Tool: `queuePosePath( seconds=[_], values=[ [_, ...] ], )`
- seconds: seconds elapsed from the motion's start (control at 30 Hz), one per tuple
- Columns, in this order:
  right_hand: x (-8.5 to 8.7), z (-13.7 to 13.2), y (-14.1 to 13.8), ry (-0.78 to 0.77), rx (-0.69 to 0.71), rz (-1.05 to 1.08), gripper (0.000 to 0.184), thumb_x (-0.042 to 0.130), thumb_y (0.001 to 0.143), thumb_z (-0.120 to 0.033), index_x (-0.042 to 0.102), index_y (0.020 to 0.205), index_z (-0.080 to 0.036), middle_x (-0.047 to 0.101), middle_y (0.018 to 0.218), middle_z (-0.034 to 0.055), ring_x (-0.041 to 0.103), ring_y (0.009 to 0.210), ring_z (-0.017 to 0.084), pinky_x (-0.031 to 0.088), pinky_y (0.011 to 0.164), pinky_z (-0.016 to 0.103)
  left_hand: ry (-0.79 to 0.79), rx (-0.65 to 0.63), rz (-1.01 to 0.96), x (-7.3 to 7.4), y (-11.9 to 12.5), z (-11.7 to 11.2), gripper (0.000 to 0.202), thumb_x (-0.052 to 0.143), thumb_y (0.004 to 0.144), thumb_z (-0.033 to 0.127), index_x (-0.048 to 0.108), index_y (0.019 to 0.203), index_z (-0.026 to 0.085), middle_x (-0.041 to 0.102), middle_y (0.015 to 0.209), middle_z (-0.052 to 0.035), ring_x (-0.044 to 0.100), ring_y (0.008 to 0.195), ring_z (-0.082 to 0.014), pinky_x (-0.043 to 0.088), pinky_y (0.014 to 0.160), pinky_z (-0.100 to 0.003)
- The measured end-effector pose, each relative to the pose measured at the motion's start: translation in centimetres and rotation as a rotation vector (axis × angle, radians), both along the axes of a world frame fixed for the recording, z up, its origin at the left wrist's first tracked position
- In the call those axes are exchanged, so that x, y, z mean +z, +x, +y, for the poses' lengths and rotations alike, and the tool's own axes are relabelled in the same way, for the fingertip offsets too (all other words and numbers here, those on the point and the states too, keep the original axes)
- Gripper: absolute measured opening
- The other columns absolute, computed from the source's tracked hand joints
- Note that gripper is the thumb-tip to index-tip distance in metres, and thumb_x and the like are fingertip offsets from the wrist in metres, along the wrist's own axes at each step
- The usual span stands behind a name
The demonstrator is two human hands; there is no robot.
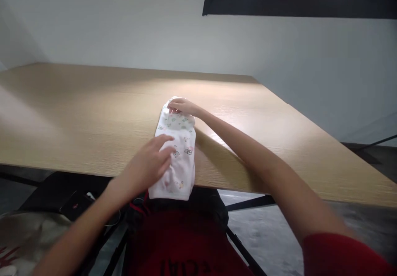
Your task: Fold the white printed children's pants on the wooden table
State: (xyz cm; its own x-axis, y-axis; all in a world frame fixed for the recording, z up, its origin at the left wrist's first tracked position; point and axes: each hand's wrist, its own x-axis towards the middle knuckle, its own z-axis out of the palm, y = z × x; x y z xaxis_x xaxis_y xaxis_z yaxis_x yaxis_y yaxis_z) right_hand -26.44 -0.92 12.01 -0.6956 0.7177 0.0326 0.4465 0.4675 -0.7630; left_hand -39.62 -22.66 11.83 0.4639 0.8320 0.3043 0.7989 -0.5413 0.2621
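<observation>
A white cloth (178, 172) with small printed pictures, perhaps a garment, lies in a long folded strip on the table. Its near end hangs over the front edge, and the far part shows a second layer folded on top. At the far end my right hand (180, 105) has its fingers curled onto the fabric; the fingertips are partly hidden. My left hand (153, 158) is over the left side of the cloth's near half, fingers apart and slightly bent. Whether those fingers touch the cloth I cannot tell.
The wooden table (93, 119) reaches back to a pale wall (124, 24) with a dark-framed window (297, 3) at the upper right. Below its front edge at the left are a dark phone-like object (76, 205) and a light fabric item (34, 234) with red marks.
</observation>
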Motion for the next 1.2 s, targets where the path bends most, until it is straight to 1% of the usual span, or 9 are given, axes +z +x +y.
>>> queuePosePath(
  seconds=[0.13,0.2,0.33,0.5,0.67,0.83,0.97,1.07,1.2],
  values=[
    [0.7,-3.0,1.8,-0.048,0.204,-0.045,0.033,0.033,0.092,-0.035,0.058,0.107,-0.021,0.054,0.119,0.0046,0.051,0.105,0.019,0.042,0.088,0.031,-0.156,-0.102,0.098,-0.4,-0.8,7.2,0.043,0.023,0.091,0.028,0.039,0.128,0.013,0.046,0.127,-0.0071,0.046,0.115,-0.0218,0.039,0.095,-0.036],
    [0.0,-3.9,2.3,0.049,0.336,-0.171,0.037,0.029,0.094,-0.037,0.053,0.119,-0.024,0.046,0.13,0.0021,0.041,0.118,0.021,0.032,0.1,0.037,-0.141,-0.107,0.146,-1.5,-0.5,7.8,0.048,0.02,0.092,0.033,0.031,0.134,0.011,0.036,0.137,-0.0107,0.034,0.126,-0.0266,0.032,0.101,-0.041],
    [-2.1,-1.8,2.2,0.408,0.338,-0.398,0.047,0.029,0.093,-0.041,0.034,0.136,-0.021,0.024,0.143,0.0016,0.017,0.131,0.026,0.007,0.108,0.048,-0.099,-0.152,0.175,-3.1,0.4,1.3,0.049,0.027,0.093,0.035,0.02,0.139,0.018,0.022,0.145,-0.0093,0.015,0.134,-0.0268,0.021,0.107,-0.047],
    [-2.8,1.6,0.5,0.57,0.234,-0.51,0.051,0.024,0.094,-0.037,0.03,0.137,-0.01,0.023,0.143,0.0107,0.017,0.131,0.027,0.014,0.106,0.046,-0.125,-0.185,0.135,-3.0,-1.1,-6.8,0.063,0.042,0.088,0.04,0.013,0.141,0.022,0.03,0.142,-0.0057,0.022,0.133,-0.0226,0.024,0.108,-0.044],
    [-0.3,-3.1,2.3,0.458,0.373,-0.472,0.046,0.036,0.09,-0.043,0.046,0.126,-0.016,0.043,0.13,0.0109,0.04,0.117,0.027,0.032,0.097,0.043,-0.021,-0.095,0.106,-3.6,-4.7,-5.4,0.056,0.035,0.087,0.011,0.022,0.139,0.026,0.042,0.135,-0.005,0.037,0.126,-0.0214,0.031,0.104,-0.043],
    [1.1,-11.7,6.3,0.417,0.572,-0.326,0.053,0.056,0.076,-0.052,0.052,0.119,-0.022,0.051,0.119,0.0089,0.046,0.108,0.026,0.036,0.093,0.041,0.18,-0.212,0.025,-4.2,-3.9,-2.4,0.033,0.038,0.088,0.017,0.055,0.115,0.026,0.062,0.106,-0.0051,0.055,0.101,-0.0193,0.043,0.089,-0.037],
    [-0.2,-17.8,7.3,0.644,0.473,-0.225,0.04,0.057,0.077,-0.035,0.053,0.115,-0.022,0.055,0.108,0.0103,0.047,0.103,0.025,0.027,0.099,0.047,0.139,-0.382,-0.16,-2.9,-2.2,-2.4,0.026,0.034,0.09,0.023,0.061,0.09,0.022,0.066,0.085,-0.005,0.059,0.082,-0.0159,0.046,0.078,-0.032],
    [0.2,-21.0,7.2,0.62,0.44,-0.119,0.024,0.044,0.083,-0.018,0.055,0.103,-0.025,0.059,0.092,0.0062,0.053,0.09,0.019,0.038,0.091,0.037,0.056,-0.402,-0.319,-0.8,-1.9,-3.9,0.022,0.037,0.09,0.027,0.057,0.084,0.021,0.065,0.075,-0.0041,0.059,0.072,-0.0153,0.048,0.069,-0.03],
    [3.1,-20.2,6.6,0.385,0.254,0.057,0.029,0.054,0.078,-0.027,0.048,0.107,-0.022,0.058,0.086,0.0036,0.055,0.076,0.016,0.046,0.066,0.028,0.034,-0.161,-0.442,2.9,-1.9,-3.6,0.013,0.052,0.083,0.033,0.056,0.084,0.021,0.063,0.071,0.0005,0.057,0.063,-0.0114,0.046,0.057,-0.022]
  ],
)
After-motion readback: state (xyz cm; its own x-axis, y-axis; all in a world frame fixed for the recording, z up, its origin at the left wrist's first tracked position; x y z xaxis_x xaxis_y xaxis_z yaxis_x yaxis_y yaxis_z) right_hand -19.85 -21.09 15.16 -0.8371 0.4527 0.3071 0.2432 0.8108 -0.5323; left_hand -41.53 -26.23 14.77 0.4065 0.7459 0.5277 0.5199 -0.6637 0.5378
